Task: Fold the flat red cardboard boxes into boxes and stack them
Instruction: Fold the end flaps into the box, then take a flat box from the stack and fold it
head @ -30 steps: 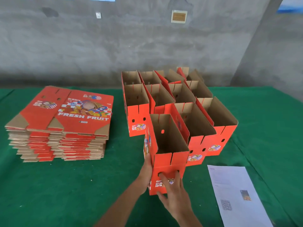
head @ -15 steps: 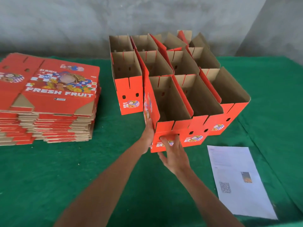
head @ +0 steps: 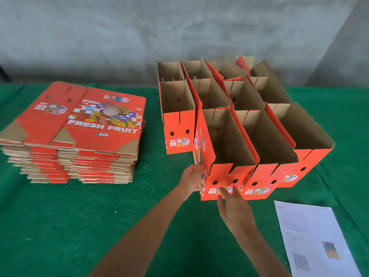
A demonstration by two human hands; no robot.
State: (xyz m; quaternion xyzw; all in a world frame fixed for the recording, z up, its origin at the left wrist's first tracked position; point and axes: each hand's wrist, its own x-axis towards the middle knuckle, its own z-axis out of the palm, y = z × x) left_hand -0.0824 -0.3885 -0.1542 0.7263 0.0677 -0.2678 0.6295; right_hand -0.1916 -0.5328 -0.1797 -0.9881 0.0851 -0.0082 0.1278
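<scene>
A freshly folded red box (head: 223,156) stands open-topped at the front left of a cluster of folded red boxes (head: 265,124) on the green table. My left hand (head: 191,178) lies flat against that box's left side near the bottom. My right hand (head: 231,206) has straight fingers touching its front face by the printed label. On the left sits a tall pile of flat red cardboard boxes (head: 79,126) marked FRESH FRUIT.
A white printed sheet of paper (head: 315,236) lies on the green table cloth (head: 79,226) at the front right. A grey concrete wall (head: 139,33) runs behind the table. Another folded box (head: 177,120) stands just left of the one I touch.
The box I was holding in front of the cluster has been pushed back into line beside the other folded boxes. My right fingers have loosened from gripping its front to touching it.
</scene>
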